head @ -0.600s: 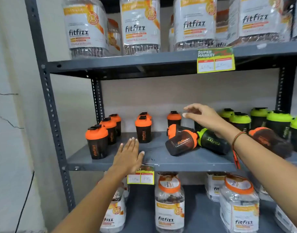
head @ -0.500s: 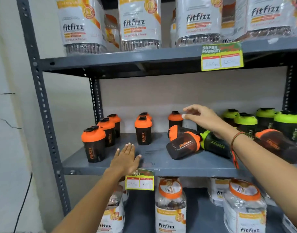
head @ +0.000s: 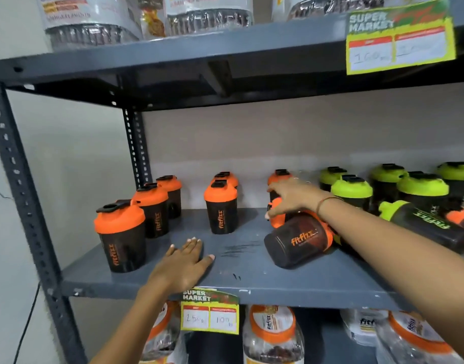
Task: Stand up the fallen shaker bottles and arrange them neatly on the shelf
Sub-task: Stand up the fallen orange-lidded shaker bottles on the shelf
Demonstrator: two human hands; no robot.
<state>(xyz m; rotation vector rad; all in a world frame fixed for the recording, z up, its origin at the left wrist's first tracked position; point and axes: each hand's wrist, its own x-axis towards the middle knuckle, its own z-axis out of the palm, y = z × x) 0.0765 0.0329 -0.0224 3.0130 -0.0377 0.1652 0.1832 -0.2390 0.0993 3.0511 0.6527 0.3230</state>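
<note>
Black shaker bottles stand and lie on the grey middle shelf point(head: 254, 281). Several orange-lidded ones stand upright at left, the nearest point(head: 120, 233) by the front edge. One fallen orange-lidded shaker point(head: 300, 239) lies with its base towards me. Behind it lies a second fallen shaker, showing only its orange lid point(head: 276, 221); my right hand point(head: 292, 199) is closed around that lid from above. A green-lidded shaker point(head: 422, 224) lies on its side under my right forearm. My left hand point(head: 185, 264) rests flat on the shelf, holding nothing.
Upright green-lidded shakers point(head: 353, 191) fill the back right. Another tipped orange-lidded bottle point(head: 462, 219) shows at the right edge. Price tags point(head: 210, 315) hang on the shelf fronts. Large jars point(head: 273, 334) sit on the shelves below and above. A grey upright post point(head: 26, 195) frames the left side.
My right hand has dropped from above the fallen pile onto the rear orange lid and closed on it. My left hand stays flat on the shelf. The view has moved closer.
</note>
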